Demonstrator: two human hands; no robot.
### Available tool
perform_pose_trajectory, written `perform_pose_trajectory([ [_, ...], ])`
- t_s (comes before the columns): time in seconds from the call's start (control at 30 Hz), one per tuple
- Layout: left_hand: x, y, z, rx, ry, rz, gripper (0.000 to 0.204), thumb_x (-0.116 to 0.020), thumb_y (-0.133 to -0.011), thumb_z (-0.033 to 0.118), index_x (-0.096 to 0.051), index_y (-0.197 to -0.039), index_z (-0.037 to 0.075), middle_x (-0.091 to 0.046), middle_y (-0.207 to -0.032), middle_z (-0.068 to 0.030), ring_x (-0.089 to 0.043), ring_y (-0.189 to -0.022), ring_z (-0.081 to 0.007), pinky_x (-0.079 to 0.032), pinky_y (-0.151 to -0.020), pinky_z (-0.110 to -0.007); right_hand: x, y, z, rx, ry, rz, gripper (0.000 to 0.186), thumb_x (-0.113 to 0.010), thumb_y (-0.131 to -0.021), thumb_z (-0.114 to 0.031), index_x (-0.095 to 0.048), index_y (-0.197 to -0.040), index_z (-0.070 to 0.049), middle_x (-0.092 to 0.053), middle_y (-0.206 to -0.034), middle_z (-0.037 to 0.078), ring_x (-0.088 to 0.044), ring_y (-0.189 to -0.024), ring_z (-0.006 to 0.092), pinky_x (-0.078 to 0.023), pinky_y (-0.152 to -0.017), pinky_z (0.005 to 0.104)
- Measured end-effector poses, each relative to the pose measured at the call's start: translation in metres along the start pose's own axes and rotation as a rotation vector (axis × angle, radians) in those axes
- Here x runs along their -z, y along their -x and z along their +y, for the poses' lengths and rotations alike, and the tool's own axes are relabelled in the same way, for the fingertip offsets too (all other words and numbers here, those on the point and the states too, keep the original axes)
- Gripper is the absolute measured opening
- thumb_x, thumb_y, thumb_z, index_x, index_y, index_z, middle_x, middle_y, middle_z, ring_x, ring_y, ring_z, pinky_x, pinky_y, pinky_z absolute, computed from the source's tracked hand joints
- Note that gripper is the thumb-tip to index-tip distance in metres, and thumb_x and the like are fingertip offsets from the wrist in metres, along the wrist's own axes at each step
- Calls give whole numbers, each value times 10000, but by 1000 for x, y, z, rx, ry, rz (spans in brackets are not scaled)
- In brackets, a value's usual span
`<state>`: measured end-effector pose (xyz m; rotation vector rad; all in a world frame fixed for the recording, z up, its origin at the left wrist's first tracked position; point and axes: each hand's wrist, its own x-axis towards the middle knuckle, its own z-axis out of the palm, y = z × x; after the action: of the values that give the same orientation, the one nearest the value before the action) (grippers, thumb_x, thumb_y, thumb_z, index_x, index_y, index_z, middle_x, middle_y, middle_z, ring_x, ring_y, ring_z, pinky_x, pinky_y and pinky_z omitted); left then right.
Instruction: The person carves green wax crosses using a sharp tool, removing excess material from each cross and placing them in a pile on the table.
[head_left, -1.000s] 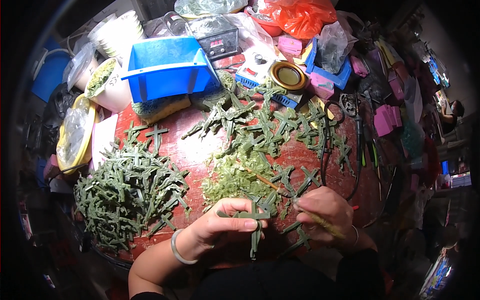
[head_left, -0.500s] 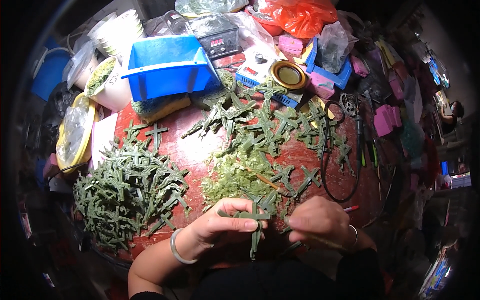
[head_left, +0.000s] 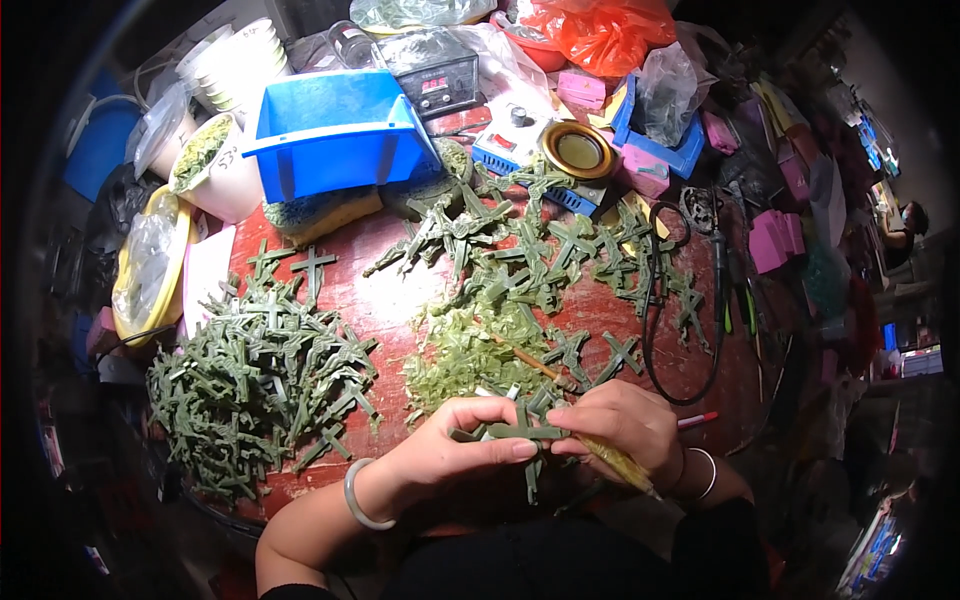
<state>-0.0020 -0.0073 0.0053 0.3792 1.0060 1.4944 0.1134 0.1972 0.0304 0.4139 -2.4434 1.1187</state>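
My left hand (head_left: 468, 443) pinches a green cross (head_left: 533, 432) low in the middle. My right hand (head_left: 628, 430) meets it from the right, fingers wrapped round a tool with a yellowish handle (head_left: 622, 463); its working tip is hidden. Just beyond my hands lie pale green scraps (head_left: 445, 360) with a thin wooden-handled tool (head_left: 527, 357) on them. A dense heap of green crosses (head_left: 240, 400) sits at the left, and more loose crosses (head_left: 545, 250) spread across the upper middle of the red table (head_left: 385, 300).
Behind lie a blue bin (head_left: 335, 130), white cups (head_left: 210, 165), electrical units (head_left: 505, 135), bags (head_left: 590, 35) and pink blocks (head_left: 770, 240). A cable (head_left: 675, 395) loops at the right beside hand tools (head_left: 735, 300). Another person (head_left: 900, 230) is at the far right.
My right hand has moved left onto the cross, and its tool's handle now points down toward me. The cross in my left hand has shifted slightly right and tilted.
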Motion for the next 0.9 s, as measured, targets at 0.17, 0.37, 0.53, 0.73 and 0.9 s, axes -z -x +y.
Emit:
perform_pose_trajectory([
  [0.17,2,-4,-10,-118,-182,-4,107,-692,-911,134,-649,-910,36,-610,-855,29,-524,-809,-41,-409,-724,-213,3,0,-3,-17,23,-12,296,-792,-762,-101,-701,-1044,-83,-634,-811,54,-627,-673,208,-505,-560,303],
  [0.37,-2,0,0,20,-97,46,129,-701,-906,148,-662,-956,35,-595,-873,30,-523,-800,-42,-399,-700,-209,4,2,-5,-64,67,14,289,-815,-718,-57,-707,-985,-81,-605,-795,40,-622,-667,193,-503,-559,295],
  [0.53,0,1,-6,6,-11,106,189,-713,-897,166,-686,-1033,36,-579,-905,18,-531,-830,-58,-403,-723,-217,3,2,-4,-88,76,30,323,-815,-707,-31,-701,-1007,-70,-593,-802,40,-614,-667,188,-505,-573,293],
  [0.73,0,-2,-8,-91,-94,127,183,-694,-909,152,-680,-1042,27,-631,-962,-5,-565,-906,-85,-436,-817,-246,2,0,-8,-107,77,73,355,-801,-719,-2,-691,-1055,-38,-594,-863,70,-617,-731,211,-509,-618,296],
  [0.9,-3,-3,-7,-69,-17,161,147,-668,-909,64,-653,-1045,11,-611,-973,-1,-557,-873,-62,-438,-752,-211,2,4,-4,-36,22,82,367,-780,-761,-14,-684,-1115,-42,-604,-874,75,-615,-734,210,-502,-620,298],
])
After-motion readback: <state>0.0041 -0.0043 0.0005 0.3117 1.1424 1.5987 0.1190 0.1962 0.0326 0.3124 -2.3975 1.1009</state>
